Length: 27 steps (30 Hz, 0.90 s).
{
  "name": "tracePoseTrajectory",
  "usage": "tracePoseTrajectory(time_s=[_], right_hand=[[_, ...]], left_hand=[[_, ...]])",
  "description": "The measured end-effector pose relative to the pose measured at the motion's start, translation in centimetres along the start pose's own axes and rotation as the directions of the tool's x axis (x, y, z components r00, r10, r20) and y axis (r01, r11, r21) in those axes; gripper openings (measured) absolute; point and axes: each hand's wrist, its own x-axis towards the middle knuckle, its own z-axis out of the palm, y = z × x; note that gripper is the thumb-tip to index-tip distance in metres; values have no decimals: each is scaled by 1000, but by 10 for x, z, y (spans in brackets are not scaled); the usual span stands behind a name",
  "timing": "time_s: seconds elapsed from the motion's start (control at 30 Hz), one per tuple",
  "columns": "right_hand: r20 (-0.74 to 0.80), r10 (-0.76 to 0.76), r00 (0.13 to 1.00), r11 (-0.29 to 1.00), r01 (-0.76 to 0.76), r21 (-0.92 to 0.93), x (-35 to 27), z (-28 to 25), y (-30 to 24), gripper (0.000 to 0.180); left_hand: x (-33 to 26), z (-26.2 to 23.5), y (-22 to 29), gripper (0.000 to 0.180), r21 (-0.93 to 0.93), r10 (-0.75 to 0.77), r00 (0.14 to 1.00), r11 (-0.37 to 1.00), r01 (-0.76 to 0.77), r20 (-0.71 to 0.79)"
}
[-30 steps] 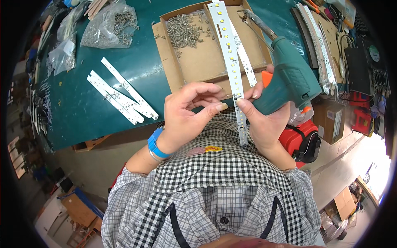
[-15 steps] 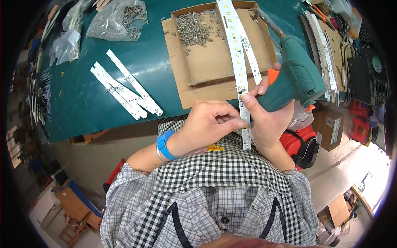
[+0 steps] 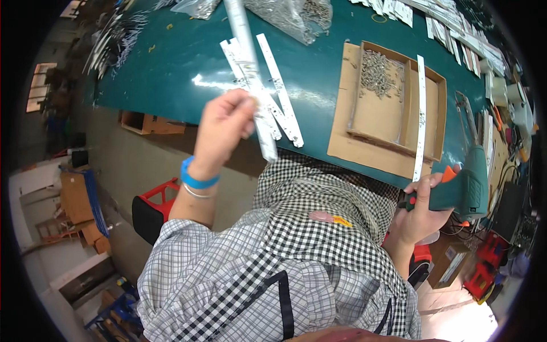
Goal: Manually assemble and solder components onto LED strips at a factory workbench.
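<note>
My left hand (image 3: 223, 126) grips a long white LED circuit board strip (image 3: 242, 37) between thumb and fingers. It is slightly blurred and held over other white strips (image 3: 277, 85) lying on the green table (image 3: 188, 62). At the right, my right hand (image 3: 420, 212) is wrapped round the handle of a green soldering gun (image 3: 473, 178) with an orange trigger; its metal tip end points away from me. Another white strip (image 3: 421, 108) lies across the cardboard tray (image 3: 364, 135), left of the gun. Small metal parts (image 3: 379, 74) are heaped in that tray.
Clear plastic bags (image 3: 285, 20) with small metal parts lie at the back. Many white strips (image 3: 450, 31) are stacked at the far right, near tools and cables. A bundle of thin wires (image 3: 117, 40) sits at the far left. Beside me stands a red-framed stool (image 3: 154, 208).
My left hand has carried the strip leftward from above the tray to the other strips. My right hand has left the strip, keeping the soldering gun. The view has swung left.
</note>
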Motion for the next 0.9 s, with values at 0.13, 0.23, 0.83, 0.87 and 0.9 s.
tracePoseTrajectory(time_s=[0.13,0.23,0.83,0.87,0.9], right_hand=[[20,-6,1000,1000,6,15,-8,3,1,63],[29,-2,1000,1000,2,2,-18,7,1,63],[41,-2,999,999,3,-33,-41,-9,3,64],[22,-13,1000,998,14,-57,-40,-12,2,65],[6,-21,1000,996,22,-82,-38,-16,0,65]], left_hand=[[16,-76,-30,17,157,-120,977,976,149,-176],[27,-88,-54,18,187,-167,962,960,209,-217],[45,-69,-55,34,944,112,977,297,141,-181],[41,-68,-52,34,950,120,978,281,132,-171],[37,-67,-50,35,956,124,979,266,127,-164]])
